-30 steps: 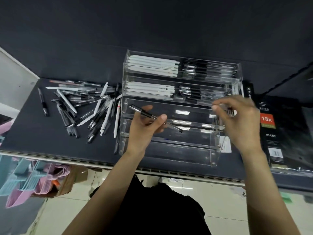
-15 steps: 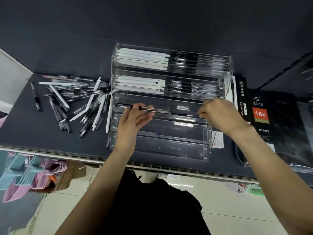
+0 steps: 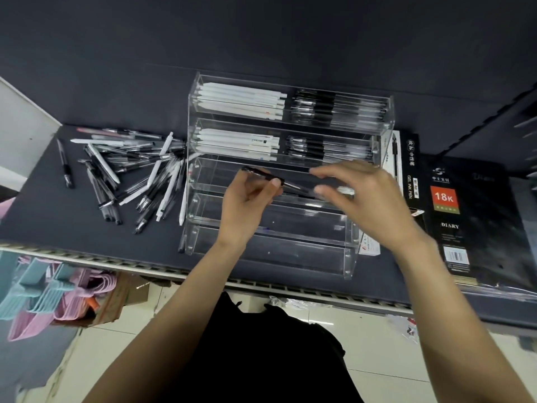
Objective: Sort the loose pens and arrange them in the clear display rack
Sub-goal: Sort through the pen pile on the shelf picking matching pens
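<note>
A clear stepped display rack (image 3: 350,257) stands on the dark shelf. Its two top tiers hold rows of white pens (image 3: 241,101) on the left and black-grip clear pens (image 3: 340,110) on the right. My left hand (image 3: 247,205) pinches a black-and-clear pen (image 3: 266,177) over the third tier, the pen lying roughly level with its tip toward the right. My right hand (image 3: 366,199) hovers over the right half of that tier, fingers spread and slightly bent, fingertips close to the pen's tip. A heap of loose pens (image 3: 130,175) lies left of the rack.
One black pen (image 3: 64,164) lies apart at the far left. Black diary boxes (image 3: 465,213) and a gel pen box (image 3: 408,170) sit right of the rack. The shelf's front edge (image 3: 116,264) runs below; pink and blue hangers (image 3: 43,298) hang underneath.
My left hand has carried the pen from above the lower tiers to the third tier and levelled it. My right hand has opened and shifted left toward the pen's tip.
</note>
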